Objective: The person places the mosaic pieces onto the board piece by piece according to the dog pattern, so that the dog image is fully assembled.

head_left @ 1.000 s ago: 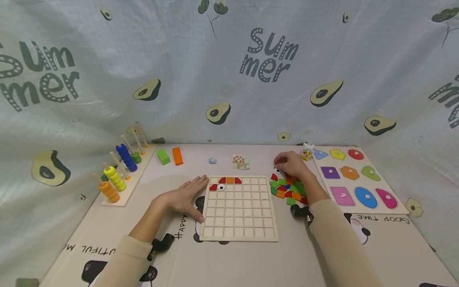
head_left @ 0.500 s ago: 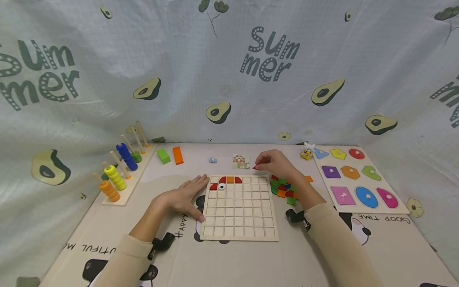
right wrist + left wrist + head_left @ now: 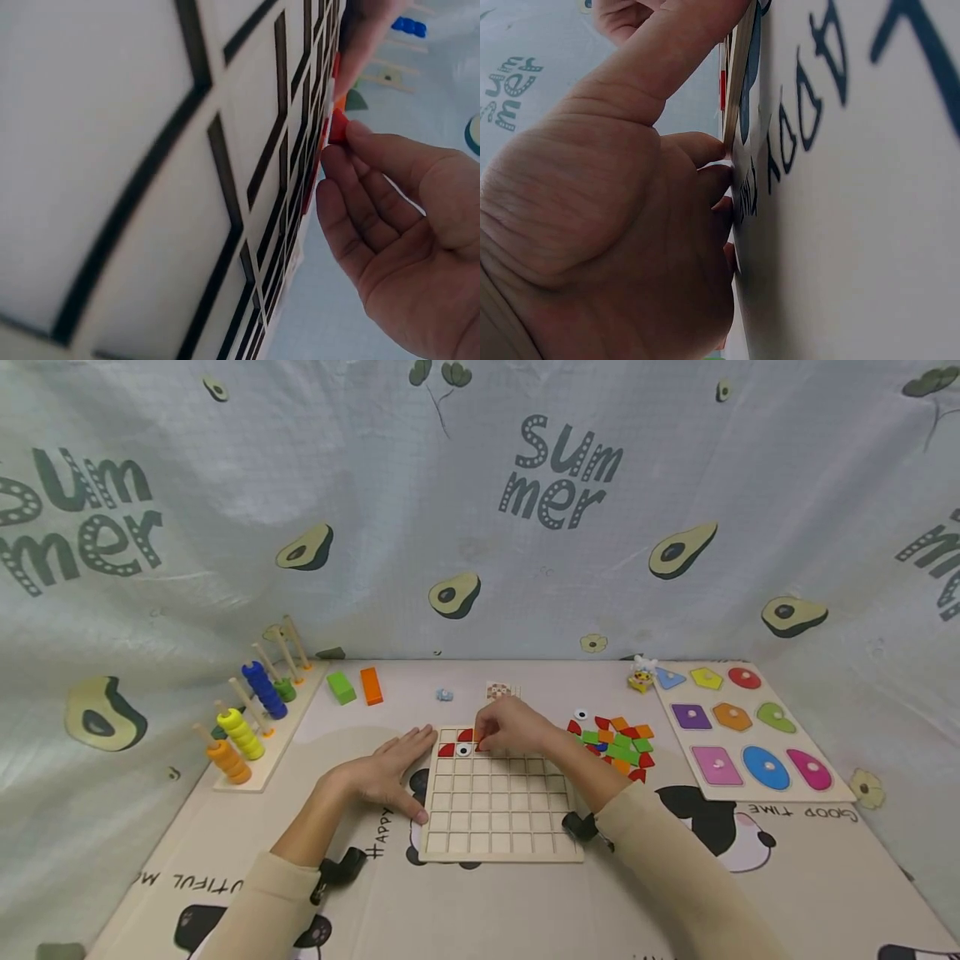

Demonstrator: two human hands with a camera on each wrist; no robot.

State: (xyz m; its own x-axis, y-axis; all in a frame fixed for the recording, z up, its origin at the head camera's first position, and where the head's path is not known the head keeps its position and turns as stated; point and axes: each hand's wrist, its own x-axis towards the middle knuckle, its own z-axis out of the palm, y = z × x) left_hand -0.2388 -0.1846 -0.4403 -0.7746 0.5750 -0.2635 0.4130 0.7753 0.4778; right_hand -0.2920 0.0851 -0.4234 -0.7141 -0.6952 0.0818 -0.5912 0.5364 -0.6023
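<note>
Avocado-print curtain [image 3: 555, 602] behind me, wooden grid board [image 3: 510, 814] in front. Left hand [image 3: 387, 774] is spread along the board's left edge, gripping nothing, probably so it won't slide. Right hand [image 3: 513, 727] is pinching a red piece [image 3: 339, 129] over the board's top rows, fingertips only, I guess because the cells are small. Loose tiles [image 3: 621, 750] sit right of the board, probably for easy grabbing.

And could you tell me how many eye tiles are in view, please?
2: one eye tile on the board, another beyond the loose pile; the pile or right hand may hide more.
</note>
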